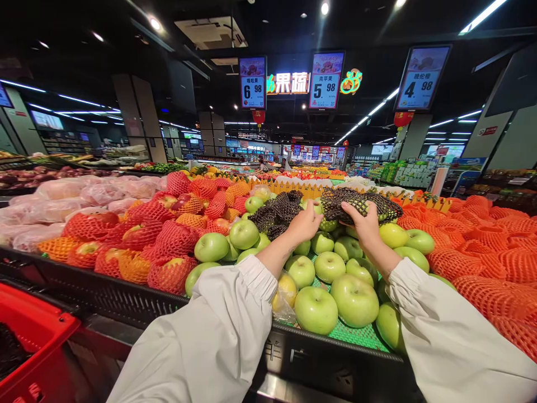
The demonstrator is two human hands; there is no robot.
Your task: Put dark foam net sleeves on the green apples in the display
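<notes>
Black foam netting [356, 197] lies over the green apples [354, 300], pinched at its near edge by my right hand [366, 224]; whether my left hand [305, 225], just beside, grips anything, I cannot tell.

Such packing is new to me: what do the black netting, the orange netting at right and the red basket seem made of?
Black netting: probably matte plastic foam, since it drapes in open mesh. Orange netting: likely foam too, matte, with thick ribs. Red basket: apparently hard plastic, smooth, stiff-walled, with a sheen.
</notes>
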